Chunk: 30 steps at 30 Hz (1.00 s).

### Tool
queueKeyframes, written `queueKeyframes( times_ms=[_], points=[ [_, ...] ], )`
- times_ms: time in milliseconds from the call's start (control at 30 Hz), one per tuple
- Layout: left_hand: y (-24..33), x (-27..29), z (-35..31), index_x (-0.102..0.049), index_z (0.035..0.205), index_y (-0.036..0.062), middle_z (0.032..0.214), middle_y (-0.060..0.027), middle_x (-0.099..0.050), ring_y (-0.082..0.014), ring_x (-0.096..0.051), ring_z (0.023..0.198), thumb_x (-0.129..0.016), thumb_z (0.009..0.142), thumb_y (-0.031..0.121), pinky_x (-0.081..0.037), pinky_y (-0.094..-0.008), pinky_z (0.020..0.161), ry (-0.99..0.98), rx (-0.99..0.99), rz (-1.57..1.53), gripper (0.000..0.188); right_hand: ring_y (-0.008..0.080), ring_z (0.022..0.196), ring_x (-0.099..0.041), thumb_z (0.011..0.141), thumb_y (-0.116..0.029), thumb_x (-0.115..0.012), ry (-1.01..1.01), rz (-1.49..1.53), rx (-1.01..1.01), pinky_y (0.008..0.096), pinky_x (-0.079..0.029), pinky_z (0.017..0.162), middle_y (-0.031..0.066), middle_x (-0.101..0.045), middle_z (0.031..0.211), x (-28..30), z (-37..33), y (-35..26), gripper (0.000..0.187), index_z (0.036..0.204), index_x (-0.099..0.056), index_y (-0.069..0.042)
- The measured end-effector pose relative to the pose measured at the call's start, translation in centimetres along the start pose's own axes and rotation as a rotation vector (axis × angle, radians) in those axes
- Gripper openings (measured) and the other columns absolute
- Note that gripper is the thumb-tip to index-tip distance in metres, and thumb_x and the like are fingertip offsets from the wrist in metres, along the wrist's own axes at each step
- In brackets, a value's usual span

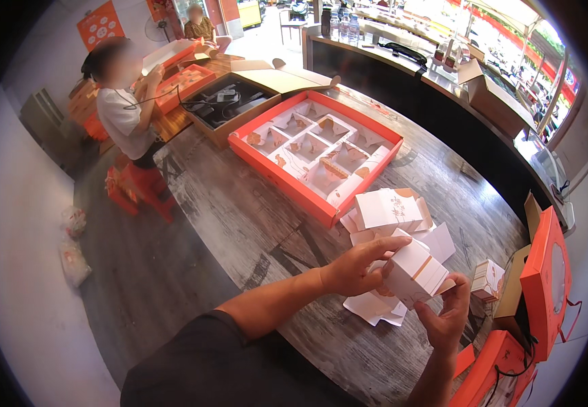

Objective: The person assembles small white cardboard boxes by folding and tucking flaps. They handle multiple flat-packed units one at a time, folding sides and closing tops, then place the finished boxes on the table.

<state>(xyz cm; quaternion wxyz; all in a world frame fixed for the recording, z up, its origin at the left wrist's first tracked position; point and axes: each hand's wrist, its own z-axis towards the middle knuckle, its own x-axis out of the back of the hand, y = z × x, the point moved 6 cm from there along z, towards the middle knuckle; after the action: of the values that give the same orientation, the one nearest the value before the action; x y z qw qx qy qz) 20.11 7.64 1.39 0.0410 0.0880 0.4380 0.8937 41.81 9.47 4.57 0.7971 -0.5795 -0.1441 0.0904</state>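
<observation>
Between my two hands is a small white carton (pixel 412 268) with a thin gold-brown band, tilted above the table. My left hand (pixel 350 268) grips its left side, thumb and fingers closed around the edge. On the near right corner, the fingers of my right hand (pixel 447 313) are closed on it, and a small flap shows by the fingertips. Behind and beneath lie several white cartons (pixel 387 209) and flat white card pieces (pixel 373 309), partly hidden by my hands. Farther off rests an orange-rimmed shallow box (pixel 280 182) with white dividers and printed compartments.
A small printed carton (pixel 488 280) stands to the right, near upright orange boxes (pixel 544 285) with cords. Beyond the divided box sits an open cardboard box (pixel 229 102) holding dark items and cables. At the far left a person (pixel 121 108) handles orange boxes beside a red stool (pixel 146 188).
</observation>
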Motion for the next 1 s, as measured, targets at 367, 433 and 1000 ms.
queueKeyframes(
  times_ms=[367, 433, 1000],
  points=[
    [0.7, 1.2, 0.4, -0.049, 0.144, 0.0064, 0.115, -0.0149, -0.067, -0.0205, -0.068, 0.102, -0.058, 0.091, -0.002, -0.056, -0.0338, 0.089, 0.208, -0.024, 0.030, 0.055, 0.0115, 0.090, -0.055, 0.085, 0.006, -0.075, 0.227, -0.085, 0.066, 0.0265, -0.046, 0.083, 0.0031, -0.058, 0.097, 3.2, -0.2, 0.4, 0.029, 0.095, -0.051, -0.007],
    [0.7, 1.2, 0.3, -0.052, 0.138, 0.0060, 0.113, -0.0144, -0.067, -0.0203, -0.068, 0.103, -0.067, 0.089, 0.002, -0.056, -0.0338, 0.089, 0.223, 0.019, 0.064, 0.052, 0.0112, 0.090, -0.057, 0.087, 0.005, -0.074, 0.218, -0.097, 0.039, 0.0268, -0.048, 0.082, 0.0042, -0.061, 0.098, 3.2, -0.4, 0.3, 0.026, 0.097, -0.052, -0.006],
    [-1.3, 2.3, -0.3, -0.056, 0.129, 0.0079, 0.114, -0.0058, -0.064, -0.0112, -0.061, 0.104, -0.077, 0.094, 0.036, -0.053, -0.0288, 0.088, 0.309, 0.187, -0.307, 0.050, 0.0149, 0.111, -0.052, 0.093, -0.012, -0.067, 0.172, -0.017, 0.244, 0.0320, -0.043, 0.098, 0.0074, -0.057, 0.119, 4.0, -2.1, 1.6, 0.048, 0.134, -0.049, 0.005]
  ],
)
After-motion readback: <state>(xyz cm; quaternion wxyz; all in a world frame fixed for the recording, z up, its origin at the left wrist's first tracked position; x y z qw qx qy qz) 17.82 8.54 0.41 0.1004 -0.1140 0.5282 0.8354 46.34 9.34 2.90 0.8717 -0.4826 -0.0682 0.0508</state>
